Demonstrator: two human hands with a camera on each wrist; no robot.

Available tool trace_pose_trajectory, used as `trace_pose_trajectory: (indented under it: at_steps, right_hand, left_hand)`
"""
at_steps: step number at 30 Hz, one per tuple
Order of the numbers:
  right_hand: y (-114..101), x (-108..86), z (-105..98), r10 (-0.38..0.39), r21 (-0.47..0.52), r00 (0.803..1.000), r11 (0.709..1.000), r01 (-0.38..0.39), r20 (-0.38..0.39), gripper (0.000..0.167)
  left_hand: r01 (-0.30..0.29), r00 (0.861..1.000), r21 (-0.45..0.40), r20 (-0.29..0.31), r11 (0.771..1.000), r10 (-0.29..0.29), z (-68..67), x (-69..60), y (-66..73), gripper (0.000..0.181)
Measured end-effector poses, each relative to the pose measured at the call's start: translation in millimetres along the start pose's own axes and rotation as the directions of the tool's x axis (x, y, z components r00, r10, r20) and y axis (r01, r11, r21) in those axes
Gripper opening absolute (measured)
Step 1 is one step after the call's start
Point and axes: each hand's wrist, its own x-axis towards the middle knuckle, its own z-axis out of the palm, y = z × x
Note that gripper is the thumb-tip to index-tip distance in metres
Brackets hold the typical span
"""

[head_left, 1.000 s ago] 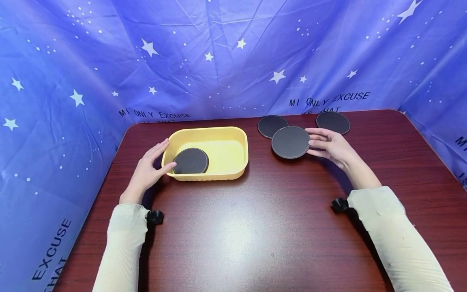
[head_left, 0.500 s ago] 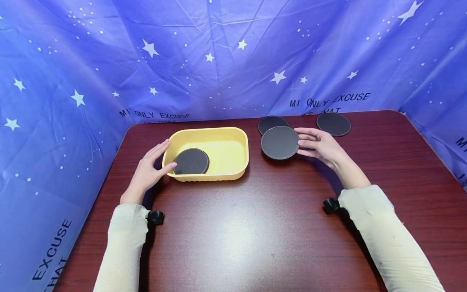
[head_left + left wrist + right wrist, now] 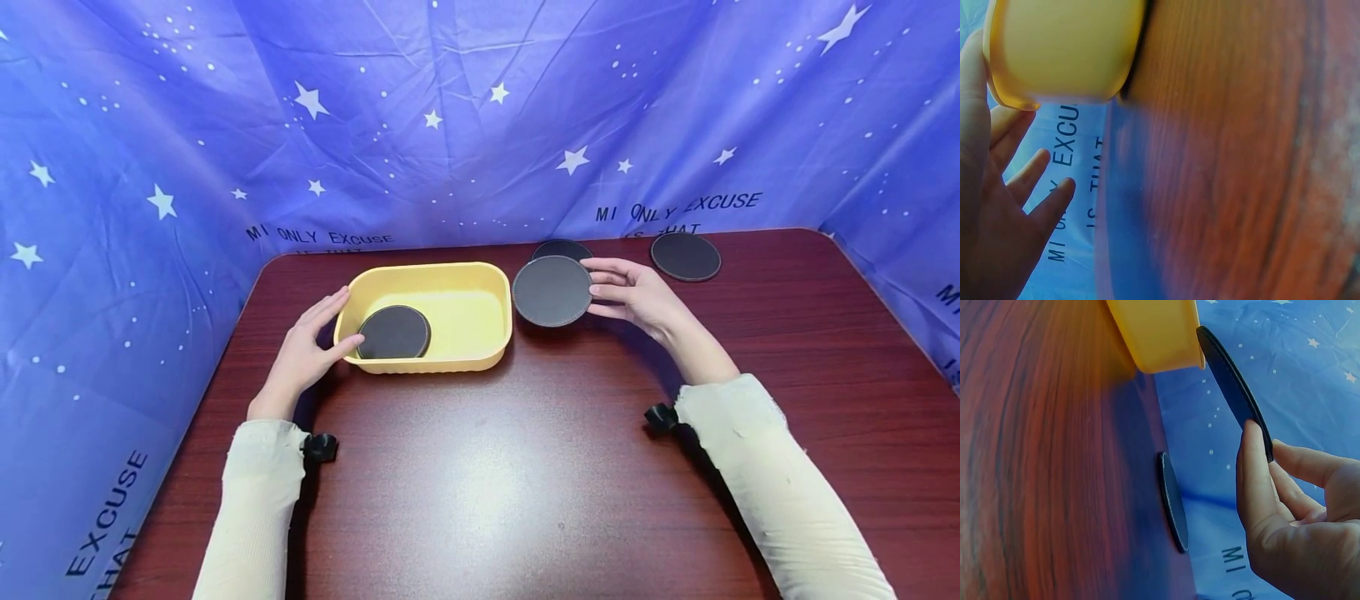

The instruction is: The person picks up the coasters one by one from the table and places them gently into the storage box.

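Observation:
My right hand (image 3: pixel 637 298) pinches the edge of a black round coaster (image 3: pixel 553 291) with stitching along its rim. The coaster hangs tilted above the table, just right of the yellow container (image 3: pixel 427 364); the right wrist view shows thumb and fingers on its two faces (image 3: pixel 1235 387). At the container's left end, my left hand (image 3: pixel 298 354) grips the rim, thumb at the front corner and fingers along the outer side. A black coaster (image 3: pixel 394 332) lies inside, at the left. Behind the held coaster another coaster (image 3: pixel 562 248) is partly hidden on the table.
One more black coaster (image 3: pixel 686 256) lies near the back right edge of the dark red wooden table (image 3: pixel 480 483). A blue star-patterned cloth (image 3: pixel 450 125) stands behind the table and along its sides. Each wrist carries a black strap-on device (image 3: pixel 321 447).
My right hand has carried the coaster leftward, close to the container's right end, and it now covers more of the coaster behind. My left hand has kept its place on the container.

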Motion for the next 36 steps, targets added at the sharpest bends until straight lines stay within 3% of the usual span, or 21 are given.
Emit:
trace_pose_trajectory:
  at_steps: [36]
  right_hand:
    - [-3.9, 24.6, 51.1, 0.006, -0.045, 0.999, 0.999, -0.004, 0.038, 0.049]
  left_hand:
    - [-0.003, 1.000, 0.005, 0.000, 1.000, 0.003, 0.1, -0.5, 0.1, 0.072]
